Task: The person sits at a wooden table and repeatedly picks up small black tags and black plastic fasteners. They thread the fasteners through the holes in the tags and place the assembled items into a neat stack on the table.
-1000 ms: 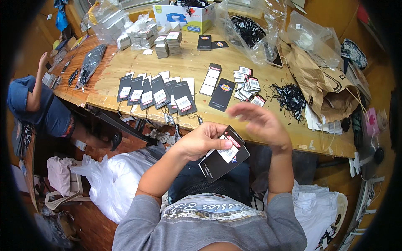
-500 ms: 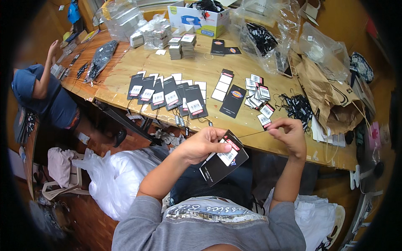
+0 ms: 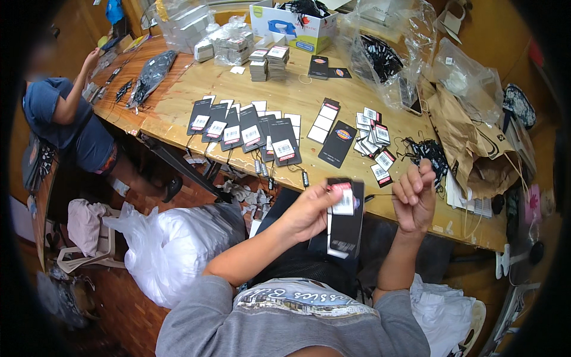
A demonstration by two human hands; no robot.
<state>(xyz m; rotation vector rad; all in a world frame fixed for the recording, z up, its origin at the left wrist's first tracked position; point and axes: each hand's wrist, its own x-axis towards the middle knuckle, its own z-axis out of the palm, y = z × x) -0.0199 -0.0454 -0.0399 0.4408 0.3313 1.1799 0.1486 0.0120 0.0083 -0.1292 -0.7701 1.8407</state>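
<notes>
Over the table's near edge, my left hand [image 3: 312, 212] pinches a set of black hang tags [image 3: 346, 226], with a small white barcode tag at their top. To its right, my right hand [image 3: 413, 199] is closed on a thin black tag string [image 3: 382, 195], drawn out sideways from the tags. Near my hands on the table lie a black hang tag [image 3: 339, 144] with a coloured emblem, a loose pile of small barcode tags [image 3: 373, 134] and a tangle of black tag strings [image 3: 439, 156]. Further left is a row of overlapping black hang tags [image 3: 252, 137] with strings.
On the wooden table [image 3: 196, 83] stand stacks of small tags [image 3: 277, 62], a white box [image 3: 291, 27] and clear plastic bags [image 3: 386, 35]. A brown paper bag [image 3: 464, 128] sits at right. Below left is a full white plastic bag [image 3: 184, 250]. A person [image 3: 65, 119] works at far left.
The held tags have swung from slanting to nearly upright and moved right. My right hand has turned, its fingers now curled upward, with the string still stretched from the tags.
</notes>
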